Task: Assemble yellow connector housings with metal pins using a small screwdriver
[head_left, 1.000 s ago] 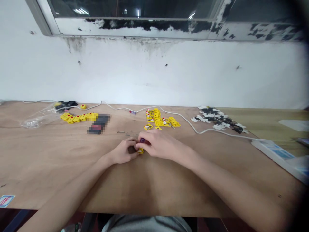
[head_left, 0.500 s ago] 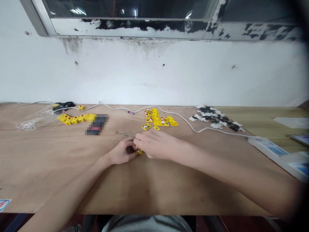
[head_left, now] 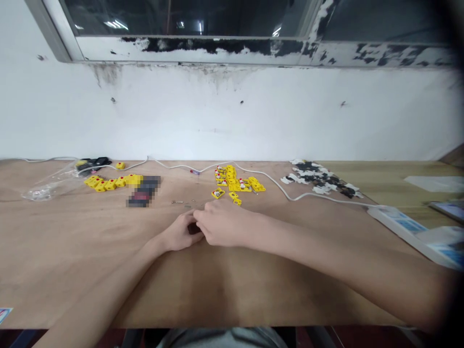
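Observation:
My left hand and my right hand meet on the wooden table at its middle, fingers curled together around a small dark piece that is mostly hidden between them. The right hand lies over the spot where a small yellow part showed earlier; it is hidden now. A few tiny metal bits lie just beyond the hands. A cluster of yellow parts with red and white dots sits just beyond the right hand.
A row of yellow parts and a blurred dark object lie at the back left, near a clear plastic bag. Black and white pieces are heaped at the back right. A white cable runs to a power strip.
My right hand has slid left and closed over the small yellow part, hiding it. The purple tip seen at its fingers a second ago no longer shows. The view has tilted slightly.

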{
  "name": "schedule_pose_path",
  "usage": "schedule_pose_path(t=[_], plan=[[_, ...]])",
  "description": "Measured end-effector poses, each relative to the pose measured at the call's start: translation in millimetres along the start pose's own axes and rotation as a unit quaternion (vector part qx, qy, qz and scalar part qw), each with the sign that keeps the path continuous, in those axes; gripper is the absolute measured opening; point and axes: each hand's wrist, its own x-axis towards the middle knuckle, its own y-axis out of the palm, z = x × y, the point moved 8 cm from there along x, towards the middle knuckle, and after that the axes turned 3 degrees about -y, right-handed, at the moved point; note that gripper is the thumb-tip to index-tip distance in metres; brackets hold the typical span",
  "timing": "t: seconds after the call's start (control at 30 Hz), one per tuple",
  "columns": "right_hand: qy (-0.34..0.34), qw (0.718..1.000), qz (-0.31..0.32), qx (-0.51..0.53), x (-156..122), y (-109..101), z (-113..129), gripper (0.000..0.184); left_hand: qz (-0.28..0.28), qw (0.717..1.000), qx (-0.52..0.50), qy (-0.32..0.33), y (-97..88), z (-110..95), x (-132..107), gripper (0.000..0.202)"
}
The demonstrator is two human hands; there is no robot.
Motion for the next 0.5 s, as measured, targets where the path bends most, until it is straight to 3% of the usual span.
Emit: schedule_pose_path(t=[0.1,0.23,0.33,0.5], plan=[[0.039,0.999,-0.001,0.012,-2.7,4.0,-9.5,0.013,0.009,1.000,0.014,0.006,1.6,-1.7,0.0,0.006],[-0.036,0.998,-0.036,-0.047,-12.5,2.8,3.7,0.029,0.006,1.000,0.000,-0.006,0.9,0.1,-0.2,0.011],[-0.067,0.996,-0.019,-0.052,-14.0,7.4,12.8,0.023,0.005,1.000,-0.017,0.004,-0.3,-3.8,-0.1,0.017],[0.026,1.000,0.015,-0.003,-2.9,14.4,-1.1,0.015,0.010,1.000,0.009,-0.001,-2.5,-11.7,0.9,0.002]])
